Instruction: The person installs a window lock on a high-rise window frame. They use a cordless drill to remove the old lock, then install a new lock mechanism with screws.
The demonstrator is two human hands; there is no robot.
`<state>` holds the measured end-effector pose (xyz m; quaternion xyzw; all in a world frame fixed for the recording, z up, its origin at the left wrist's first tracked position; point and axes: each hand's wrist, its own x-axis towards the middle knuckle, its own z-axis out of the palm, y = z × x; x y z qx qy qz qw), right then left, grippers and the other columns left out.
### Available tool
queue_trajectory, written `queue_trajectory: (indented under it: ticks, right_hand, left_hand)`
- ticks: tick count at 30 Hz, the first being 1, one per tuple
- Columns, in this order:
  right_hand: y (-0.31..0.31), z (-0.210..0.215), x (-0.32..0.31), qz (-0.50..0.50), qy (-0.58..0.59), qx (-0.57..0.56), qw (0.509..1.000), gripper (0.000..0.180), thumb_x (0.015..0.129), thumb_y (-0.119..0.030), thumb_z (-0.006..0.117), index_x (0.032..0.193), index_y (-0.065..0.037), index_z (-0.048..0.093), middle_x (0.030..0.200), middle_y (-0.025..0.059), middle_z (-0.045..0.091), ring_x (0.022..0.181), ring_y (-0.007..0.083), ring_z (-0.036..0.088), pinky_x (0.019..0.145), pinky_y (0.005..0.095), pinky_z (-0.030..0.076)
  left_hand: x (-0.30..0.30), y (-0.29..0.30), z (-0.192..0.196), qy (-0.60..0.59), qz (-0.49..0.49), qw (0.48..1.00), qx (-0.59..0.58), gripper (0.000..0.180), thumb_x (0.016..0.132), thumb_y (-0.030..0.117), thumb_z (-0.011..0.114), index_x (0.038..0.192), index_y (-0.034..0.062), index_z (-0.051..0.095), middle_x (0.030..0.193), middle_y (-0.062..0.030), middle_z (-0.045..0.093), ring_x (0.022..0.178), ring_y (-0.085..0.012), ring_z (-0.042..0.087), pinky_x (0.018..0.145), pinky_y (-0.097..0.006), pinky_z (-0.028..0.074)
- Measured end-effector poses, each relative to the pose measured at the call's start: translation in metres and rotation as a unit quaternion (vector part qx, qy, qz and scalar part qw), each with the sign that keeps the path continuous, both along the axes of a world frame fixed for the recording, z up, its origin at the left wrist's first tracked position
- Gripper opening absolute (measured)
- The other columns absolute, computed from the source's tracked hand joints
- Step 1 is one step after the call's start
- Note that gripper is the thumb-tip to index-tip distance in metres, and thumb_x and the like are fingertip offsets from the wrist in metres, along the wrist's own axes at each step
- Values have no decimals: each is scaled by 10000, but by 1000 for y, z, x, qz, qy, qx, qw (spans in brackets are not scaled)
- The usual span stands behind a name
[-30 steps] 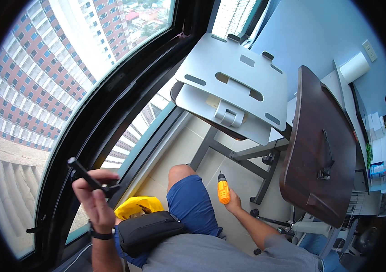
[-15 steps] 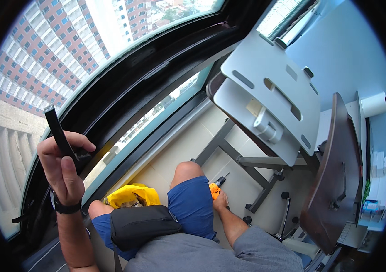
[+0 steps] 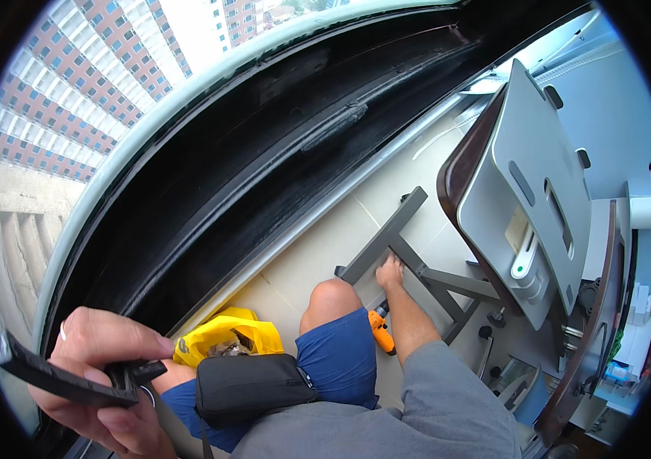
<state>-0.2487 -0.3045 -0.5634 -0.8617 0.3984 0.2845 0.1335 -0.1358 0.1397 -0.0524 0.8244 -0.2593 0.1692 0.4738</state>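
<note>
In my left hand [image 3: 111, 375], at the lower left, I grip a black lever handle [image 3: 58, 379]; its long arm points left and a short stub sticks out by the fingers. My right hand [image 3: 390, 273] reaches down to the floor beside the grey metal leg frame [image 3: 383, 237] of a table. Its fingertips are partly hidden there, and I cannot make out anything in them. An orange and black cordless drill [image 3: 381, 333] lies on the floor by my right forearm, apart from the hand.
A yellow bag [image 3: 245, 329] with things inside sits between my legs, behind a black pouch [image 3: 253, 389] on my lap. The black window frame [image 3: 249, 153] runs along the left. A tilted laptop stand [image 3: 520, 191] on a dark tabletop stands right, near another dark board [image 3: 585, 336].
My right hand has let go of the drill, left it on the floor and moved forward to the table leg. My left hand has come down and nearer with the handle. The view has shifted.
</note>
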Motion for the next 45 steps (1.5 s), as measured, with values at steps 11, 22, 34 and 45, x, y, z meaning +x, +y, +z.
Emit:
queue_trajectory:
  ticks: [11,22,34,45]
  right_hand:
    - [7,-12,8,322,70,-14,944,798,1015,-252,570,1700,-102,191,1763,175,147,1615,378,188,1286,499,289]
    - [8,10,8,209,76,-14,975,803,931,-167,672,1651,-77,328,1735,170,215,1602,349,233,1263,481,347]
    - [38,-8,-24,73,-16,38,996,701,1004,-89,451,1673,-77,243,1729,196,240,1508,403,405,1254,435,369]
    - [57,17,-51,20,-104,30,994,422,929,-13,602,1350,9,587,1463,173,464,1337,369,521,1138,425,458]
  left_hand:
    - [0,-4,3,2,21,1000,-4,397,1109,493,450,1117,97,432,781,-118,680,651,-175,622,621,-293,504]
    - [1,-4,0,-9,7,1000,-13,383,1108,436,404,1135,55,424,809,-158,644,683,-199,576,637,-319,450]
    - [0,6,1,52,-4,998,-44,440,1081,496,554,1115,72,445,868,-142,705,708,-162,647,684,-286,512]
    - [5,12,-1,78,-77,988,-108,309,1082,253,549,1194,-22,466,930,-155,731,776,-149,682,736,-276,542]
